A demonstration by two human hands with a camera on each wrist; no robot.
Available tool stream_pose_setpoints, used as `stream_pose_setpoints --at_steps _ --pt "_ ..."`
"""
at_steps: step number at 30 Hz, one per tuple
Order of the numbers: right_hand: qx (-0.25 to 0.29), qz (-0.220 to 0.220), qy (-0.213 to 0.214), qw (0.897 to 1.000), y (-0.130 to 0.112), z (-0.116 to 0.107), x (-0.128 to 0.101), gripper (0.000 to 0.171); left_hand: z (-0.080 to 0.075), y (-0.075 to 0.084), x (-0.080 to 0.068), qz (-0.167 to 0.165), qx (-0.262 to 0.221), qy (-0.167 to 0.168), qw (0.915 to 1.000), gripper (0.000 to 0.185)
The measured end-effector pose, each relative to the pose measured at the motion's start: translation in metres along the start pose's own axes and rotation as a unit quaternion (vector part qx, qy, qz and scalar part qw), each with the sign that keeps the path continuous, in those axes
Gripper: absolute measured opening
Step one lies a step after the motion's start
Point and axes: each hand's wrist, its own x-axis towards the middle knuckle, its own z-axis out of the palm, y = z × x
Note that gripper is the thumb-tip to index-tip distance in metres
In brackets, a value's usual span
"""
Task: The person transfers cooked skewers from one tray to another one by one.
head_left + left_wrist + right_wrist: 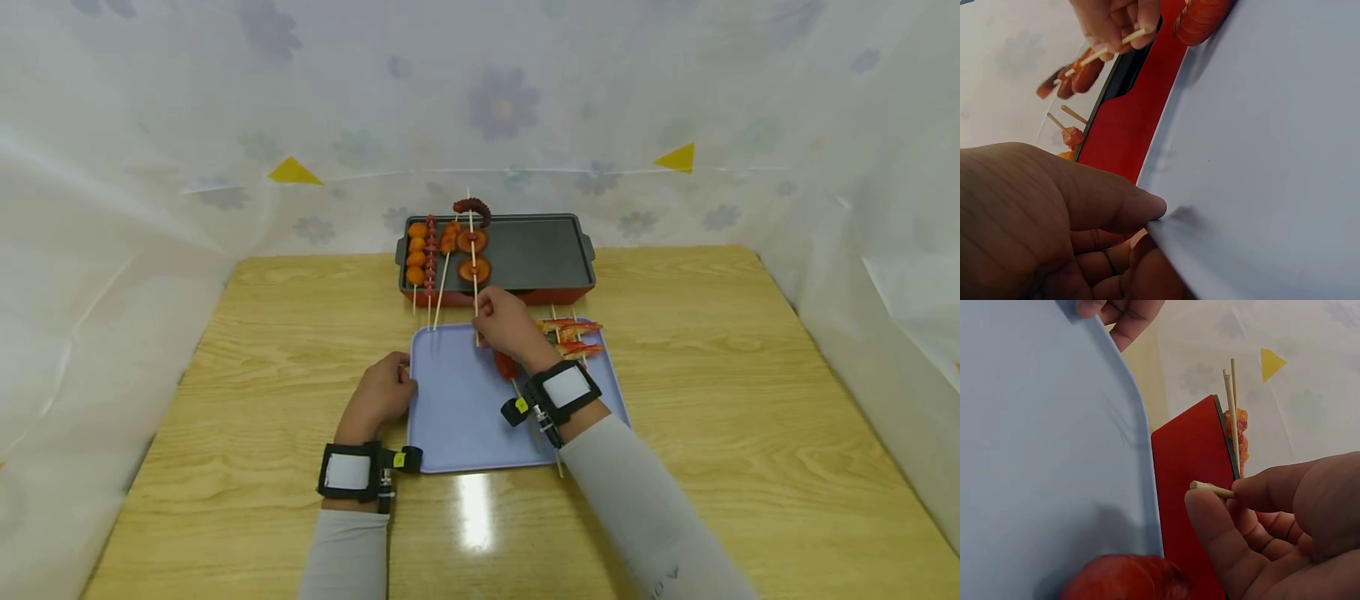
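Two grey-sleeved forearms with wrist straps reach forward over a wooden table [675,433]. Nearest, the left hand [381,398] holds the left rim of a pale blue tray [457,408]; the left wrist view shows its thumb on top of the rim and its fingers curled beneath, so it grips and steadies the tray.

Further in, the right hand [508,323] hovers over the tray's far edge. Its thumb and forefinger pinch the near end of a wooden skewer [474,287]; the right wrist view shows the blunt stick tip held between them. This skewer carries two round orange-red slices [473,255] and a dark curled tentacle [472,207], and it already lies on the grill plate.

A red food piece [505,364] on a stick lies on the tray just under the right wrist, and a few shrimp-like skewers [573,337] lie at the tray's far right corner.

Beyond, the dark grill plate [540,250] on its red base holds about four loaded skewers along its left side; its right side is bare.

Judging by this, roughly half the skewers are across, with the few on the tray yet to be moved.
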Motion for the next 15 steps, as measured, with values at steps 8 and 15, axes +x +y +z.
stream_pose_setpoints --at_steps 8,15 --pt "-0.123 -0.099 0.071 0.985 -0.003 -0.002 -0.027 0.005 -0.001 -0.002 0.000 0.003 0.001 -0.003 1.0000 0.049" --pt "-0.139 -0.137 0.113 0.974 -0.003 -0.003 -0.050 0.009 -0.002 -0.002 0.001 0.005 0.010 -0.005 0.9999 0.049"
